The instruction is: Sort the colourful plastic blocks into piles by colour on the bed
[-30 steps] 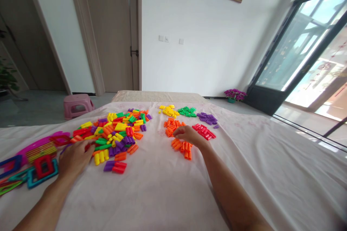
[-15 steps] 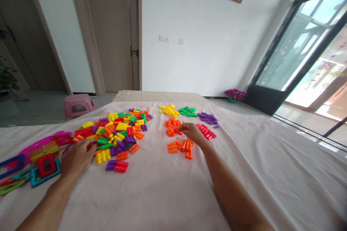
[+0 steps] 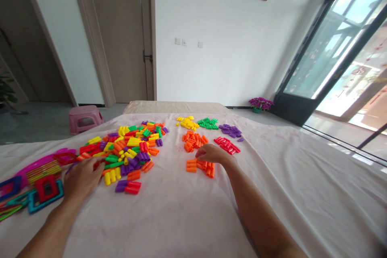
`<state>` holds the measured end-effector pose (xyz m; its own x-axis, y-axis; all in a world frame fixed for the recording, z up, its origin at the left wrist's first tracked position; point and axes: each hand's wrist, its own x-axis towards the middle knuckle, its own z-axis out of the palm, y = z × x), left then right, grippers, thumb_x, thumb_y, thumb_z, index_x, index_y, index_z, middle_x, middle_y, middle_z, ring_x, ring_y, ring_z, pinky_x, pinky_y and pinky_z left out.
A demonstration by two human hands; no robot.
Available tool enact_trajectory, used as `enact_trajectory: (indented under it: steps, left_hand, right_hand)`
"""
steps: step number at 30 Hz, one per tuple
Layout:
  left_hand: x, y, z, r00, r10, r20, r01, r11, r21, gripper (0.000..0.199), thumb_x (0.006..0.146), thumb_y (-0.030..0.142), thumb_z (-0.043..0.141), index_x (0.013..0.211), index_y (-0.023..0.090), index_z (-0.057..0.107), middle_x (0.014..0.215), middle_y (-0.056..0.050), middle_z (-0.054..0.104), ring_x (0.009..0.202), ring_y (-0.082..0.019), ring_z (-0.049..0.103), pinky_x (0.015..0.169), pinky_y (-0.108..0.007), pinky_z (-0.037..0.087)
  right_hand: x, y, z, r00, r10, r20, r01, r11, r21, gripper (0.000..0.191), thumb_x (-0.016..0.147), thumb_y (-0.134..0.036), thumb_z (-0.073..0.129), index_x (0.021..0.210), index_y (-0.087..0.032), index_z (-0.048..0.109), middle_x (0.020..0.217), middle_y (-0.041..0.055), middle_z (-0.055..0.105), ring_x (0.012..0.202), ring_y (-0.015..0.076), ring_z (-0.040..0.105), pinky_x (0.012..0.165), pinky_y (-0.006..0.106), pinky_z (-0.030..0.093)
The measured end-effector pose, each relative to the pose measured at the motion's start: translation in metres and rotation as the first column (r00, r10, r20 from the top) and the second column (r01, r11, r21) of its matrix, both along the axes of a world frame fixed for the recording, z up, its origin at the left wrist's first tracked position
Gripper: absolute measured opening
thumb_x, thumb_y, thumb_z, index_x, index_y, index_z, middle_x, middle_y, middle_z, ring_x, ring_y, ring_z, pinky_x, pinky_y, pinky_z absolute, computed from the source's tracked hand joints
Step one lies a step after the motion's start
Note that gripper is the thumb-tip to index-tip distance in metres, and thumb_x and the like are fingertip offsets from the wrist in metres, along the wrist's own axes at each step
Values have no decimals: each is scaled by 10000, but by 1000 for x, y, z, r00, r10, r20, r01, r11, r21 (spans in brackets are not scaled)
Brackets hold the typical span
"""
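Although the orange pieces look light, stiff and slightly slippery, their ribbed sides should suit a mid-length pinch. They lie short of the surface's far edge, by my right hand; my left hand meets the mixed pile. I cannot tell whether either grip is closed.

The stool is pink, the flowers magenta, and the door frame dark grey.
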<state>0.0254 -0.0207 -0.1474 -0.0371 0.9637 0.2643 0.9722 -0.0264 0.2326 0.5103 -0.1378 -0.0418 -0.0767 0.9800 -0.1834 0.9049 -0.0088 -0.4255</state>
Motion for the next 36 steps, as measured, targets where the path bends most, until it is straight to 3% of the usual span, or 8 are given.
enact_trajectory:
  steps: [5, 12, 14, 19, 24, 28, 32, 36]
  left_hand:
    - [2, -2, 4, 1000, -5, 17, 5, 1000, -11, 549, 1005, 466, 380, 1296, 185, 750, 1336, -156, 736, 1214, -365, 653, 1032, -503, 488]
    - [6, -7, 12, 1000, -9, 30, 9, 1000, -22, 575, 1009, 453, 340, 1302, 166, 744, 1346, -162, 729, 1248, -369, 646, 1047, -509, 488]
    - [6, -8, 13, 1000, -5, 30, 6, 999, -32, 583, 1007, 448, 341, 1318, 153, 736, 1357, -169, 723, 1256, -371, 643, 1053, -505, 488]
    - [6, -8, 11, 1000, -5, 25, 5, 1000, -23, 584, 1007, 456, 346, 1318, 153, 738, 1358, -176, 721, 1253, -369, 644, 1060, -505, 489]
    - [5, -8, 10, 1000, -5, 23, 5, 1000, -17, 560, 1016, 453, 352, 1301, 166, 739, 1343, -161, 734, 1228, -357, 651, 1035, -494, 498]
    - [6, -8, 12, 1000, 2, 23, -2, 1000, -11, 543, 1014, 448, 372, 1288, 177, 755, 1351, -162, 734, 1230, -363, 655, 1021, -489, 503]
    - [9, -12, 14, 1000, 4, 17, -4, 1000, 25, 517, 1018, 433, 374, 1251, 213, 781, 1315, -142, 752, 1205, -342, 675, 1004, -452, 513]
    - [11, -14, 16, 999, -20, 47, 18, 999, 37, 495, 1011, 406, 392, 1233, 208, 788, 1301, -135, 758, 1199, -324, 679, 1015, -437, 507]
  right_hand:
    - [-3, 5, -6, 985, -162, -60, 172, 960, 222, 359, 895, -93, 566, 1073, -242, 840, 1138, 27, 823, 1072, 208, 751, 929, 278, 545]
    - [-9, 17, -30, 995, -42, -94, 71, 941, 330, 512, 853, 1, 535, 1223, -233, 800, 1327, 46, 768, 1257, 210, 695, 1100, 305, 503]
    - [-6, 20, -32, 985, -130, -111, 163, 909, 383, 517, 865, -6, 512, 1238, -227, 795, 1332, 56, 766, 1264, 212, 695, 1112, 319, 504]
    - [15, 25, -26, 892, -399, -213, 451, 751, 482, 524, 864, -30, 490, 1249, -221, 788, 1272, 58, 789, 1200, 209, 725, 1067, 326, 543]
    - [23, 20, -24, 857, -460, -231, 514, 735, 442, 501, 855, -28, 485, 1192, -218, 802, 1231, 51, 802, 1191, 210, 729, 1062, 333, 544]
    - [-6, 14, -18, 905, -348, -246, 425, 782, 455, 442, 894, -45, 507, 1179, -224, 793, 1215, 51, 803, 1161, 206, 735, 1042, 328, 549]
    - [-63, 7, -17, 968, -76, -241, 179, 878, 444, 363, 942, -109, 562, 1198, -241, 782, 1214, 42, 799, 1119, 197, 738, 989, 295, 555]
    - [-117, 5, -27, 988, 106, -113, -63, 939, 338, 386, 933, -124, 600, 1268, -227, 763, 1247, 69, 781, 1114, 217, 728, 986, 310, 540]
